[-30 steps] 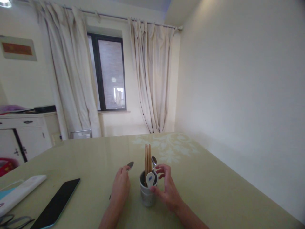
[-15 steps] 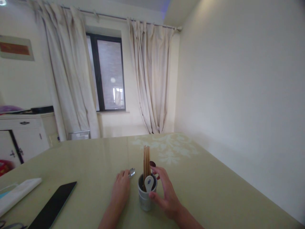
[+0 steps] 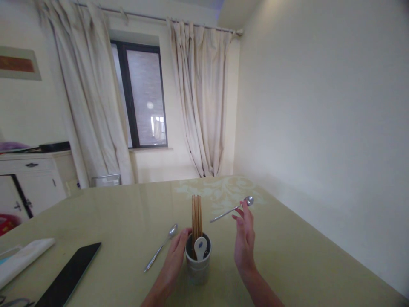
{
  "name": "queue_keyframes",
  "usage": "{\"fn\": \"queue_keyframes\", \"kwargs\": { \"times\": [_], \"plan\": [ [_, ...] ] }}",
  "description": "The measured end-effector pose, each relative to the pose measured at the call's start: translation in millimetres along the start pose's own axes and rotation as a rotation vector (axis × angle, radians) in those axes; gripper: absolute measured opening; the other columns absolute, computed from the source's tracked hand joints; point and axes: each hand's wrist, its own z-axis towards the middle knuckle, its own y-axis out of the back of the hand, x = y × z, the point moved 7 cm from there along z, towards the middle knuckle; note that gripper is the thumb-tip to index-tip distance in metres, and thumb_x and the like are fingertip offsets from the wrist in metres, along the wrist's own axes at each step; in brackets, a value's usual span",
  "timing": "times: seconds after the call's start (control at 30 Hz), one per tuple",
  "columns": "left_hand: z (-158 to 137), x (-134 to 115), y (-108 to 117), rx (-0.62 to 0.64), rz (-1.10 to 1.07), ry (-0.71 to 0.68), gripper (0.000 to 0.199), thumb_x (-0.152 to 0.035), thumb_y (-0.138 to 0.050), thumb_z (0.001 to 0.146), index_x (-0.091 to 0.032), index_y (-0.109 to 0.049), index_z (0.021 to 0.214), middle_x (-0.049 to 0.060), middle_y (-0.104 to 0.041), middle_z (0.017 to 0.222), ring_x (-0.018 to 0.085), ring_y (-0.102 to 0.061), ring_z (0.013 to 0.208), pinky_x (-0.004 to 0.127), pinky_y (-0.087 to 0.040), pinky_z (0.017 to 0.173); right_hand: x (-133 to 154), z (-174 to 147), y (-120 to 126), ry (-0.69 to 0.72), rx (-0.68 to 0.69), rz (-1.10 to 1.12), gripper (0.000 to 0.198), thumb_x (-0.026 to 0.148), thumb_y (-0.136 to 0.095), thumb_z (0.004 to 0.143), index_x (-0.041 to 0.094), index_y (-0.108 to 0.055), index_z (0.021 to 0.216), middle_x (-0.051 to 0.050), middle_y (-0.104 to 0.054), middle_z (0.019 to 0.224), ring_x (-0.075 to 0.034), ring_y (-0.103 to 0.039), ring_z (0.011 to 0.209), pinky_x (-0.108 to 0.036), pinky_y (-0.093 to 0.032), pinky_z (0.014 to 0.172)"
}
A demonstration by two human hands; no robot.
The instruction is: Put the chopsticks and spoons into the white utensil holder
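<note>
My right hand (image 3: 245, 241) holds a long-handled metal spoon (image 3: 228, 211) in its fingers, raised to the right of the utensil cup. The spoon's bowl points right and its handle slants down to the left. My left hand (image 3: 172, 256) is closed against the left side of the grey cup (image 3: 198, 273), with fingertips reaching behind its rim. Wooden chopsticks (image 3: 197, 213) and a white ceramic spoon (image 3: 200, 246) with a blue mark stand in the cup. A second metal spoon (image 3: 161, 248) lies on the table left of my left hand.
The pale green table (image 3: 303, 256) has a white floral pattern at the far end. At left lie a black flat object (image 3: 72, 273) and a white object (image 3: 25, 260). A wall (image 3: 319, 128) borders the right; curtains (image 3: 204, 106) and a window are behind.
My right hand has drawn a metal spoon out of the cup and moved right with it. My left hand has left the other spoon on the table and moved right to the cup.
</note>
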Motion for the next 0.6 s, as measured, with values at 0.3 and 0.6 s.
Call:
{"fn": "queue_keyframes", "kwargs": {
  "times": [0.3,0.6],
  "plan": [
    [6.1,-4.8,3.5,-0.008,-0.215,0.021,0.064,-0.074,-0.043,0.097,-0.019,-0.075,0.100,0.012,-0.081,0.102,0.029,-0.076,0.097,0.046,-0.062,0.090,-57.8,-40.2,-58.8,-0.335,0.462,0.144,0.089,0.090,-0.041,0.093,0.028,-0.053,0.156,-0.017,-0.051,0.160,-0.036,-0.061,0.138,-0.059,-0.050,0.116],
    [8.6,-4.8,-4.0,0.059,0.397,-0.254,0.036,-0.032,-0.045,0.100,-0.022,-0.074,0.119,0.013,-0.080,0.114,0.030,-0.073,0.110,0.047,-0.054,0.100,-32.5,-56.0,-69.4,-0.237,0.665,0.228,0.082,0.086,-0.038,0.097,0.027,-0.062,0.148,-0.014,-0.065,0.148,-0.034,-0.063,0.136,-0.054,-0.045,0.120]
  ]
}}
